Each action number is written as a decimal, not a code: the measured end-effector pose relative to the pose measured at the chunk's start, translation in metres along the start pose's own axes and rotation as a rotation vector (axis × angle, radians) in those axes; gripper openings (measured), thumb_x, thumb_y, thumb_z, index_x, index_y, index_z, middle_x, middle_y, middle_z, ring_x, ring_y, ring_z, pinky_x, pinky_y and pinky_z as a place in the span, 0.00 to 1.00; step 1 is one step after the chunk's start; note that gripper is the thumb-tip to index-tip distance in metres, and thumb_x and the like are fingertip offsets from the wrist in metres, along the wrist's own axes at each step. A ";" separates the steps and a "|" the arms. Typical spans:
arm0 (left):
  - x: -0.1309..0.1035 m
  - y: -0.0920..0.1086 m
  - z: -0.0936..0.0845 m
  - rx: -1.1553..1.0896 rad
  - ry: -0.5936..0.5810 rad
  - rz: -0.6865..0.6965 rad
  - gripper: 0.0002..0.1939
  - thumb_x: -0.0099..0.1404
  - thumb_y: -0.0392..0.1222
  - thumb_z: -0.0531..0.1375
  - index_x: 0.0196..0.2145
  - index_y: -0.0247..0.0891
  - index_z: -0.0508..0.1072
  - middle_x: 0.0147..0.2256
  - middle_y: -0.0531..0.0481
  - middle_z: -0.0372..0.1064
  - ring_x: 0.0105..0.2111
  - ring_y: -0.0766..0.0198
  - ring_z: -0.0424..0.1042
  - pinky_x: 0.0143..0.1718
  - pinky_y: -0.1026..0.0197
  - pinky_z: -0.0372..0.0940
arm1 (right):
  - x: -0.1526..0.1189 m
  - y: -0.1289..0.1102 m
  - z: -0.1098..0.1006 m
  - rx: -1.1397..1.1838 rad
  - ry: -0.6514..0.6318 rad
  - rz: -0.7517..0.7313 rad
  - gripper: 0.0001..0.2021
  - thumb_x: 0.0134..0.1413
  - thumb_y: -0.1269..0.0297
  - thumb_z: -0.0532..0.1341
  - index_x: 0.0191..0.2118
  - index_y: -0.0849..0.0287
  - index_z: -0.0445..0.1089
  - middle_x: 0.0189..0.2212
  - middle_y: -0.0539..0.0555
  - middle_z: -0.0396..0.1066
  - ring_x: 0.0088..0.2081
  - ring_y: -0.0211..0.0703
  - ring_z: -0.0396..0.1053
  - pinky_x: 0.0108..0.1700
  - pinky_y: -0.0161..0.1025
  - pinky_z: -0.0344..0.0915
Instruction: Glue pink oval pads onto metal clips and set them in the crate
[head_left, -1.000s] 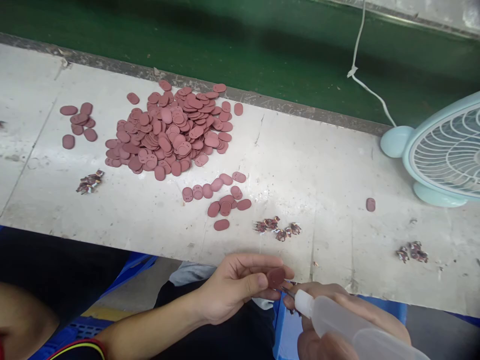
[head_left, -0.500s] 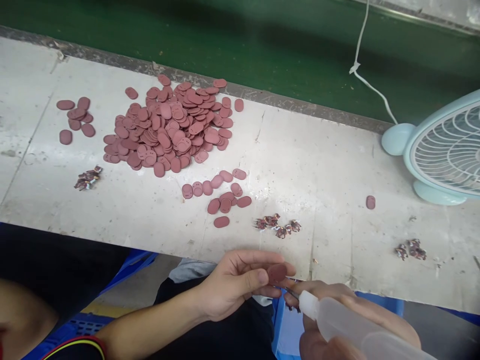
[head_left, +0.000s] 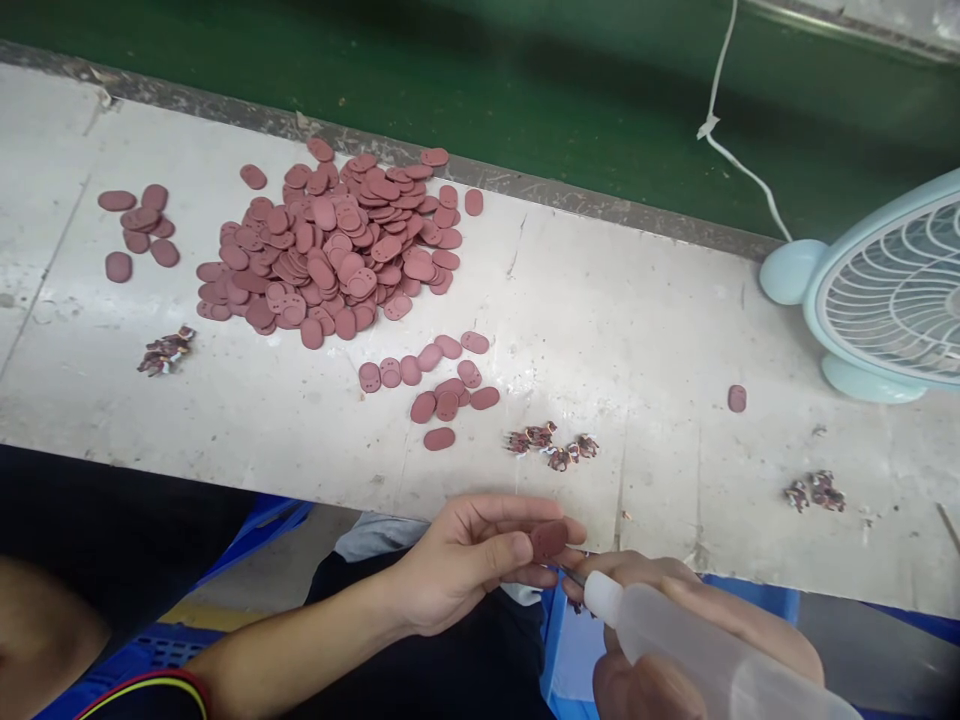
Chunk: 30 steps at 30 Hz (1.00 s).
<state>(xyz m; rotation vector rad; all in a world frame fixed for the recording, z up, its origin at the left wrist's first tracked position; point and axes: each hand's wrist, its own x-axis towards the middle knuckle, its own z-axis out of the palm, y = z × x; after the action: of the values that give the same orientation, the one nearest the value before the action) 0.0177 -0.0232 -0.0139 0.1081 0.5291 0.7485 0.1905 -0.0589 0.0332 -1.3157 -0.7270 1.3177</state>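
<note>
Workshop bench with piled parts

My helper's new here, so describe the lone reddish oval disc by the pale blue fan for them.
Find the pale blue, round-caged fan on the whitish bench. Left of its foot lies one flat, reddish-brown oval disc. All other discs are much farther left.
</note>
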 end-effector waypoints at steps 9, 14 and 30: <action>0.000 0.003 0.000 -0.011 -0.066 0.036 0.14 0.68 0.40 0.66 0.51 0.41 0.80 0.52 0.41 0.79 0.48 0.58 0.81 0.46 0.65 0.75 | 0.043 -0.016 -0.019 0.773 0.082 0.300 0.18 0.55 0.54 0.65 0.49 0.53 0.68 0.27 0.48 0.64 0.24 0.37 0.68 0.22 0.33 0.72; 0.000 0.004 -0.001 -0.008 -0.106 0.052 0.15 0.69 0.39 0.64 0.53 0.40 0.79 0.53 0.41 0.79 0.50 0.58 0.80 0.48 0.64 0.74 | 0.097 0.030 -0.077 1.676 0.018 0.645 0.18 0.53 0.62 0.66 0.48 0.51 0.61 0.22 0.42 0.57 0.19 0.35 0.63 0.13 0.28 0.62; -0.011 0.028 -0.019 0.082 0.094 0.139 0.14 0.71 0.37 0.62 0.52 0.38 0.79 0.52 0.42 0.79 0.48 0.58 0.80 0.48 0.66 0.75 | 0.069 0.019 -0.035 -1.020 -0.058 -0.388 0.16 0.66 0.70 0.59 0.55 0.52 0.75 0.46 0.59 0.72 0.39 0.47 0.73 0.37 0.45 0.76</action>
<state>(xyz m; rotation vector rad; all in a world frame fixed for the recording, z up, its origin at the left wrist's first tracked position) -0.0158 -0.0117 -0.0175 0.1877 0.6471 0.8707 0.2325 -0.0073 -0.0114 -1.7726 -1.7298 0.6433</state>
